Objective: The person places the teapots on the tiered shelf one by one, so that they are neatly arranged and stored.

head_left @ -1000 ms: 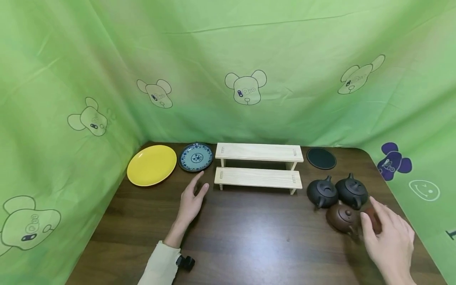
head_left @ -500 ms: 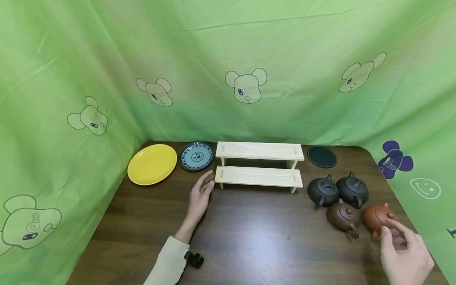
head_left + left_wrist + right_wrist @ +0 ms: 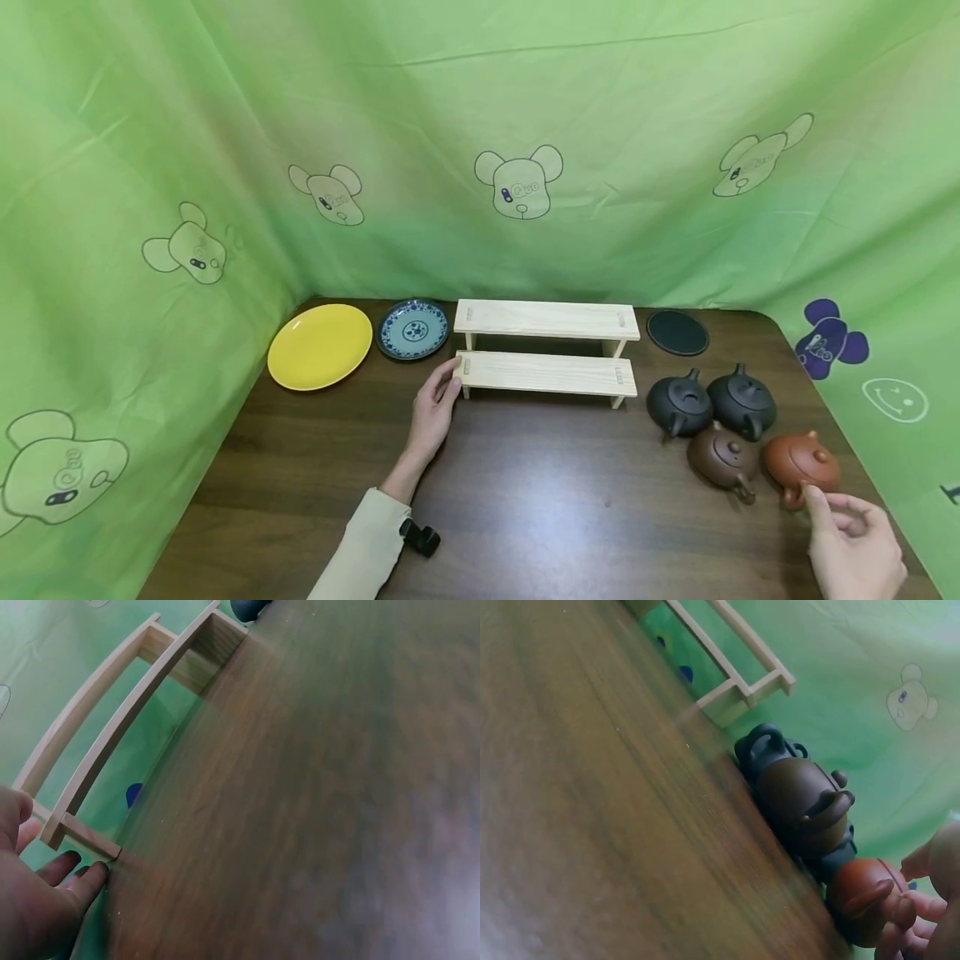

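In the head view, my left hand [image 3: 435, 408] is at the left end of a low pale wooden shelf's front board [image 3: 543, 372]. Its fingertips touch or nearly touch that end, and the left wrist view shows the fingers [image 3: 90, 885] loosely extended beside the leg. My right hand [image 3: 855, 542] is at a reddish-brown teapot [image 3: 798, 462] on the table, with thumb and curled fingers at its handle [image 3: 870, 898]; part of the grip is hidden. Left of this pot sits a dark brown teapot [image 3: 722, 457], close to two black teapots [image 3: 678, 406].
A yellow plate [image 3: 320, 347] and a blue patterned plate [image 3: 414, 330] lie at the back left. The rear, higher wooden board [image 3: 545, 319] stands against the green curtain [image 3: 600, 125]. A dark round coaster [image 3: 677, 332] lies behind the black teapots.
My left hand has moved right and forward to the shelf's end. My right hand has drawn back and to the right, from over the reddish-brown teapot to its handle. The teapots have not moved.
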The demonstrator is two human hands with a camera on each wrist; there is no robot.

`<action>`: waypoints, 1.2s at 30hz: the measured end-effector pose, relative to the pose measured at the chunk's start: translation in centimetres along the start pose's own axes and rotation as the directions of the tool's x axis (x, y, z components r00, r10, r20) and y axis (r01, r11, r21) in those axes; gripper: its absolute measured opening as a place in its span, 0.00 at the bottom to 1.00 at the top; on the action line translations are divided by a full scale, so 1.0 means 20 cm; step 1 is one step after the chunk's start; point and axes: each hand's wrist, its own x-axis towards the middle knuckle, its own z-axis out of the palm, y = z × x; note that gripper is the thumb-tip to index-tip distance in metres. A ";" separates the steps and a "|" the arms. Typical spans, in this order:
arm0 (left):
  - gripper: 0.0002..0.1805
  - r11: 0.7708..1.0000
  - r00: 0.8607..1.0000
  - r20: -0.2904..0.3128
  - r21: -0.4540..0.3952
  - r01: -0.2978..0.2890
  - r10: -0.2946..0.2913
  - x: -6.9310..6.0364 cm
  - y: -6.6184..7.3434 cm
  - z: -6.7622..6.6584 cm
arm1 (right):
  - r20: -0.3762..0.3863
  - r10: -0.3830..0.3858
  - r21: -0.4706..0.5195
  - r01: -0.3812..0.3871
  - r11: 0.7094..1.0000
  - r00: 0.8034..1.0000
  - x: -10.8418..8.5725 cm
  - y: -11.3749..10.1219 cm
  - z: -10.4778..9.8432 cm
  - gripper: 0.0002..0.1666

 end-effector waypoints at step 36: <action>0.20 0.987 0.993 0.004 0.105 0.121 -0.122 0.03 -0.13 0.00 | 0.288 0.011 0.764 -0.237 0.601 0.957 0.04 0.07 0.06 0.17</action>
